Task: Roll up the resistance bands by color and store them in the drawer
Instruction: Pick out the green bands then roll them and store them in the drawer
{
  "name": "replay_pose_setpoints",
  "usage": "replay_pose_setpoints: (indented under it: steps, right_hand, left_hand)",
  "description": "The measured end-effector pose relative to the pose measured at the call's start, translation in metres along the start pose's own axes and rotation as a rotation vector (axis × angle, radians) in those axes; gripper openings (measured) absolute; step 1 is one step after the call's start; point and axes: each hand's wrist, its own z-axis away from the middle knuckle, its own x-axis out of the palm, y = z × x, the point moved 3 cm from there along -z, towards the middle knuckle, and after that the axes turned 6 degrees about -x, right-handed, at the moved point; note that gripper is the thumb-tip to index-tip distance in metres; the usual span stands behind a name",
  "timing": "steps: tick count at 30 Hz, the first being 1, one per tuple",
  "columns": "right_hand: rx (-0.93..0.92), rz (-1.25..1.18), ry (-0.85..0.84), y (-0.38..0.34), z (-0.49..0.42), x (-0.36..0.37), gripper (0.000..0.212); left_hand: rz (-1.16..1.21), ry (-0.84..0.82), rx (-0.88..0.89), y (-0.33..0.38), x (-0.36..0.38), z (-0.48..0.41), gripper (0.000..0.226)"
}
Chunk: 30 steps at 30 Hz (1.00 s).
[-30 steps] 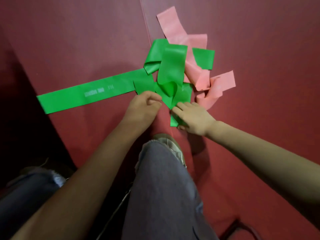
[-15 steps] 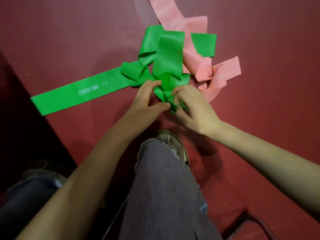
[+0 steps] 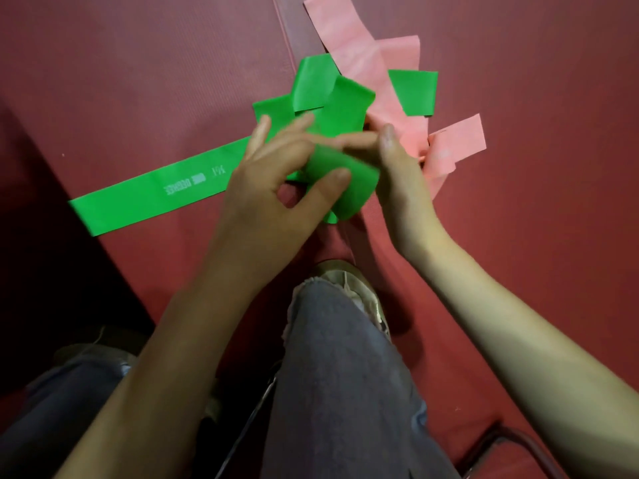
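Item: green resistance band (image 3: 152, 195), partly rolled. The rolled end (image 3: 342, 184) is held up between both hands above the red mat (image 3: 138, 81); the left hand (image 3: 273, 188) has thumb and fingers closed across the roll's near face, and the right hand (image 3: 397, 174) is closed against its far side, forefinger blurred over the top, so exactly how far the fingers curl is hard to tell. From the grip the band runs two ways: a flat printed tail lies out to the left of the hands on the mat, and a crumpled set of folds sits just beyond the fingertips. Adjacent item: pink resistance band (image 3: 456, 143), lying beyond and to the right of the grip, its loops interleaved with the green folds; one green flap shows on the far side of the pink, and which layer is on top there cannot be told throughout. Below the grip: a knee in grey jeans (image 3: 339, 375) and a pale shoe (image 3: 356, 281). No drawer is in view. Handling note, as a judgement: the roll looks loose and only a few turns deep, so the step is early. Rolling well probably means keeping both edges square between the hands, holding light tension on the feed, and drawing the green folds free of the pink before they reach the roll, so that no pink gets wound in. The thin, stretchy-looking strip may telescope sideways if one hand slackens.
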Motion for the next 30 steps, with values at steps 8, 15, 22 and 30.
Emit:
replay_pose_setpoints:
  steps: [8,15,22,30]
  right_hand:
    - [0.35,-0.218,-0.124,0.023,0.012,0.036,0.035]
    - [0.535,0.03,-0.408,0.056,0.034,0.059,0.033]
    - [-0.059,0.731,0.19,0.081,0.005,0.009,0.023]
    - [-0.129,1.323,-0.151,0.082,-0.013,-0.021,0.035]
  left_hand:
    - [0.334,0.116,-0.042,0.023,-0.028,-0.02,0.013]
    - [0.608,0.04,-0.289,-0.013,-0.03,-0.032,0.021]
    - [0.517,-0.049,-0.575,-0.073,-0.007,-0.011,0.026]
    - [0.723,0.066,-0.756,-0.08,0.004,-0.003,0.028]
